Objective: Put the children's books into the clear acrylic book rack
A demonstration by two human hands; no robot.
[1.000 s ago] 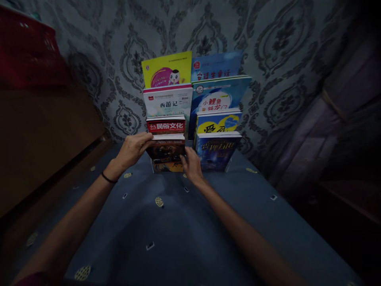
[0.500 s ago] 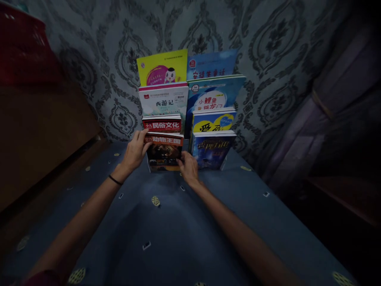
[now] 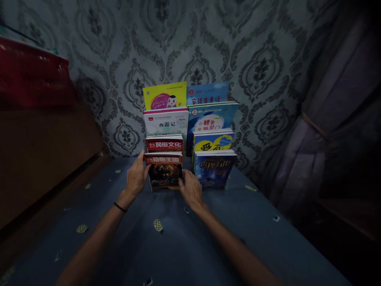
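Note:
A front book with a lion on its dark cover and an orange title band (image 3: 163, 171) stands upright at the front left of a tiered group of books. My left hand (image 3: 137, 172) is at its left edge, thumb against the front side and fingers along the edge. At the lower right edge, my right hand (image 3: 191, 188) has its thumb on the cover and the other fingers curled by the side, partly hidden. Just behind stands a red-titled book (image 3: 165, 144). Beside my right hand is a dark blue book (image 3: 214, 171) with gold lettering.
Farther back rise a white book (image 3: 166, 122), a yellow book (image 3: 163, 95), a teal book (image 3: 212, 117), a light blue book (image 3: 208, 93) and a blue-and-yellow book (image 3: 212, 141). A blue patterned cloth (image 3: 131, 242) covers the table. A brown box (image 3: 44, 159) is left, a curtain (image 3: 315, 151) right.
The view has tilted up, so the books sit lower in the picture. My left hand has slid from the lion book's upper left corner down its left edge; my right hand stays at the lower right.

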